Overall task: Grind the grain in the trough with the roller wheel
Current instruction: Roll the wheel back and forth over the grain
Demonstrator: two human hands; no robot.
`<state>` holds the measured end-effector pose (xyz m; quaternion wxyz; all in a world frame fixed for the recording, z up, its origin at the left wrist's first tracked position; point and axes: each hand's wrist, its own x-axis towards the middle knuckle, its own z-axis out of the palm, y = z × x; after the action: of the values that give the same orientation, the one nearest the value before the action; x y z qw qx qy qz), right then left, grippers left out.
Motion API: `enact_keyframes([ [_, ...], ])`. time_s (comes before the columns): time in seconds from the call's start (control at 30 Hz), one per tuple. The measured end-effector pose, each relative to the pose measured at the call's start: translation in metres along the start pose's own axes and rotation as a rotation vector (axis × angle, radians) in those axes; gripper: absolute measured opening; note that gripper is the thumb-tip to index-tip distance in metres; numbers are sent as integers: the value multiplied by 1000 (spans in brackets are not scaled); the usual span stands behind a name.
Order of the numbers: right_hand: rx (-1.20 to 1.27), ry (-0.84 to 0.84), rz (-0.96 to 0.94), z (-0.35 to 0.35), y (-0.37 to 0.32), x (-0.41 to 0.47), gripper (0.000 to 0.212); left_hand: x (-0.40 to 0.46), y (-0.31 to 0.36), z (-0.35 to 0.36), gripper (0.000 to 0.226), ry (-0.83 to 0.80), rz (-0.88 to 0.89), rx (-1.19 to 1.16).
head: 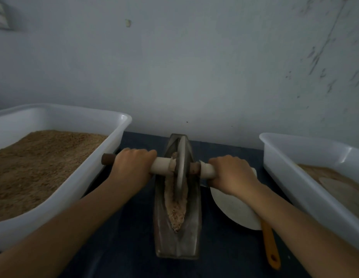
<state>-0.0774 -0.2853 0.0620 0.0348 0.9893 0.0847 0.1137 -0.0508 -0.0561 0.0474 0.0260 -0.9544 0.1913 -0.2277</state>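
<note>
step: mid-grind | left hand (132,165) & right hand (232,173) fingers wrapped on roller wheel (181,163) axle, far end of trough (177,197) | next: draw back w/ even pressure over grain (175,209)

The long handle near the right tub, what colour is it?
Orange; the handle with a hole at its end shows clearly in the head view, below the right forearm.

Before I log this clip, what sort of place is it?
Probably a small, plain workroom for grinding grain or herbs by hand. A metal trough with a roller wheel sits on a dark table against a scuffed wall, between two white tubs of tan granules.
</note>
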Motion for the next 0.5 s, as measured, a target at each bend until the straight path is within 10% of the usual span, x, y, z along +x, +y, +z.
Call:
enact_keyframes([
  [0.5,30,-77,-18,-9,-3,-25,12,-10,4,-13,16,-61,7,-32],
])
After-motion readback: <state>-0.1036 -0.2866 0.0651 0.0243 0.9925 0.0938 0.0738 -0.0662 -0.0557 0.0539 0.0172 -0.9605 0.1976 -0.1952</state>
